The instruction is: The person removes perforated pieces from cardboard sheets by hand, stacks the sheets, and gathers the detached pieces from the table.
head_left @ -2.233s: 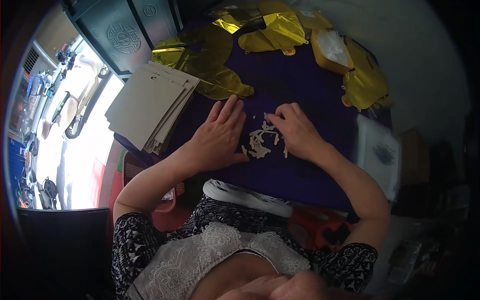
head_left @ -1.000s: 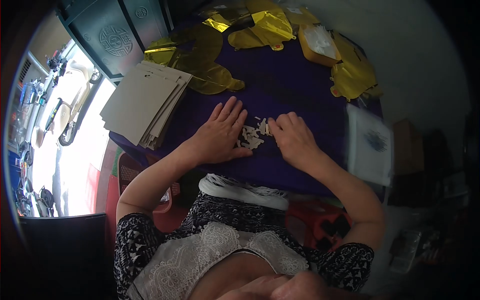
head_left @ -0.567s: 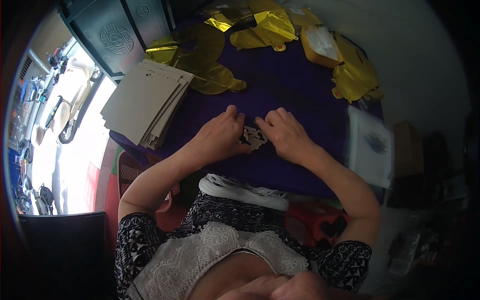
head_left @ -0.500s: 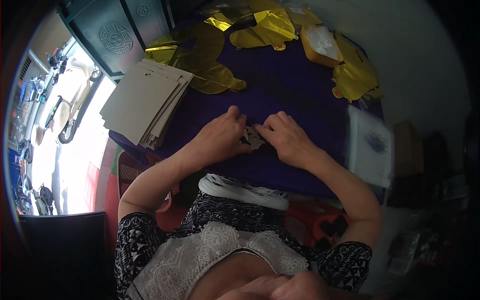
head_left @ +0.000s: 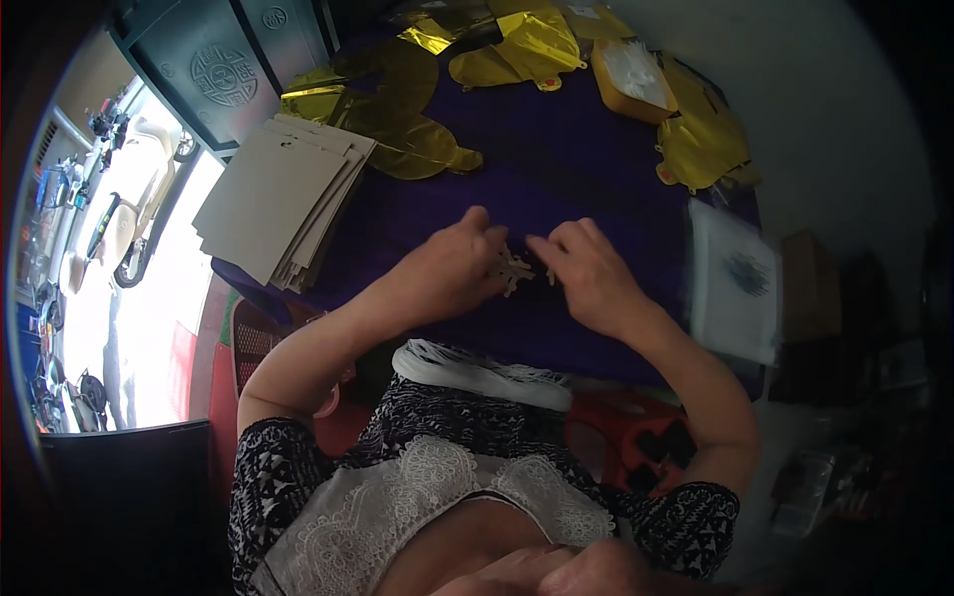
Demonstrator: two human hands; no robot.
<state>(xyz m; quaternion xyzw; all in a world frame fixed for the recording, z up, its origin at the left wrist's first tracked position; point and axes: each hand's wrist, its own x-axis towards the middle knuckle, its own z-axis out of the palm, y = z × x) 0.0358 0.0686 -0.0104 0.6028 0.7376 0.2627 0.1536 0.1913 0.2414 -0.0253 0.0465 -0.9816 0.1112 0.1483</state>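
My left hand point(head_left: 465, 260) is closed on a small pale cut-out piece point(head_left: 515, 271) with a lacy, branching outline, held over the purple cloth point(head_left: 556, 184). The fingers hide part of this piece, so its full shape cannot be told. My right hand point(head_left: 593, 275) is a short gap to the right, with its fingers pinched together. A tiny pale bit point(head_left: 551, 277) shows at the underside of those fingers; what it is stays unclear.
Left of the hands stands a stack of greyish boards point(head_left: 278, 199). Gold foil balloons point(head_left: 522, 55) lie along the far side, near a yellow tub point(head_left: 636, 84) of white strips. Clear plastic bags point(head_left: 735, 288) lie at right. White cord point(head_left: 477, 375) rests on the lap.
My hands have moved apart. The right one has shifted slightly right with a tiny pale bit at its fingers, while the cut-out piece stays in my left hand. The view has tilted slightly.
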